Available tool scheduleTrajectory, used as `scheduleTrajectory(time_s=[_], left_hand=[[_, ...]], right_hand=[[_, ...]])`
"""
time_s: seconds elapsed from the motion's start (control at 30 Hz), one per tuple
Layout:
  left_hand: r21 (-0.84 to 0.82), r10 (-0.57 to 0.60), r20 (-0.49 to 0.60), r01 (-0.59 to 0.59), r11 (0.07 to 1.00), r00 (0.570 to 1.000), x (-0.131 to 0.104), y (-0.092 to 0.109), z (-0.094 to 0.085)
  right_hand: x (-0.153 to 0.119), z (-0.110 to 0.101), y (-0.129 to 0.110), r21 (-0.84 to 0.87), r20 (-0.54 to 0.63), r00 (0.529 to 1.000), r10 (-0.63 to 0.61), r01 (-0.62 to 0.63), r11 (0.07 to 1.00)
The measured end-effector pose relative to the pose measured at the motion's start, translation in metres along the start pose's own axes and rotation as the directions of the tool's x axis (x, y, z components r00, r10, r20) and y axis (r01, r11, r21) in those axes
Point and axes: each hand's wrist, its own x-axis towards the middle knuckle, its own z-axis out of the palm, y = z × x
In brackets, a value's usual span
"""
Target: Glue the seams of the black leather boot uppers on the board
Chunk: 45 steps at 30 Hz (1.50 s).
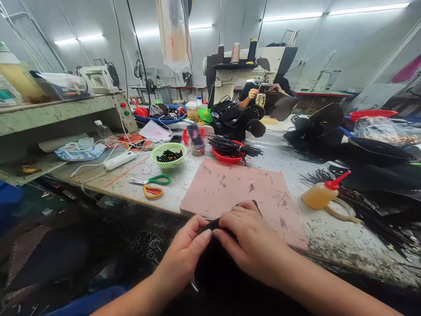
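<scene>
A dark piece of material (215,263), black and soft-looking, lies between my hands at the table's front edge. My left hand (186,248) pinches its upper edge between thumb and fingers. Close beside it, my right hand (248,232) is closed over the same edge, thumb below and fingers folded on top. The lower part of the piece merges into the dark area below, so its full shape is hidden. Just beyond the hands lies a pink board (237,184) with dark scuff marks.
Left of the board are green-and-orange-handled scissors (154,184) and a green basket (169,164) of small black pieces. A red bowl (228,158) holds black strips. At right stand a glue bottle (319,195), a tape roll (342,210) and black pieces (371,151). Another person's hands (253,93) work at a sewing machine.
</scene>
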Motion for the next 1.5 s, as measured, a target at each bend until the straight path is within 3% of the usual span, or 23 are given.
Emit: scheduleTrajectory(time_s=[0.17, 0.33, 0.57, 0.77, 0.87, 0.93, 1.03, 1.13, 1.23, 1.5], left_hand=[[0.301, 0.168, -0.038, -0.149, 0.942, 0.985, 0.001, -0.002, 0.000], [0.326, 0.223, -0.082, -0.186, 0.927, 0.971, 0.002, -0.007, -0.001], [0.210, 0.156, -0.091, -0.135, 0.968, 0.984, 0.002, -0.013, -0.004], [0.262, 0.169, -0.091, -0.140, 0.955, 0.981, 0.002, -0.015, -0.007], [0.262, 0.126, -0.027, -0.114, 0.958, 0.992, 0.004, -0.007, -0.010], [0.207, 0.031, 0.097, -0.050, 0.977, 0.995, 0.007, 0.004, -0.013], [0.306, -0.124, 0.250, 0.043, 0.951, 0.960, 0.014, 0.025, -0.014], [0.577, -0.137, 0.245, -0.031, 0.816, 0.960, 0.023, 0.040, -0.012], [0.676, -0.125, 0.305, -0.122, 0.727, 0.944, 0.029, 0.046, -0.011], [0.540, -0.196, 0.348, -0.025, 0.841, 0.917, 0.034, 0.041, -0.017]], right_hand=[[-0.004, 0.005, 0.000, -0.064, -0.096, 0.995, -0.038, 0.032, 0.997], [-0.010, 0.003, 0.003, -0.158, -0.292, 0.955, -0.055, 0.008, 0.987], [-0.012, -0.005, 0.005, -0.041, -0.243, 0.970, 0.022, -0.033, 0.999], [-0.010, -0.006, 0.007, -0.042, -0.203, 0.978, 0.047, -0.056, 0.998], [-0.010, -0.006, 0.007, -0.065, -0.196, 0.978, 0.068, -0.082, 0.995], [-0.010, -0.005, 0.006, -0.080, -0.198, 0.978, 0.067, -0.084, 0.993], [-0.011, -0.003, 0.005, -0.116, -0.211, 0.977, 0.023, -0.049, 0.992], [-0.012, -0.004, 0.007, -0.176, -0.236, 0.972, -0.010, -0.032, 0.984], [-0.013, -0.009, 0.014, -0.166, -0.252, 0.967, 0.028, -0.072, 0.983], [-0.013, -0.018, 0.022, -0.069, -0.171, 0.982, 0.079, -0.092, 0.993]])
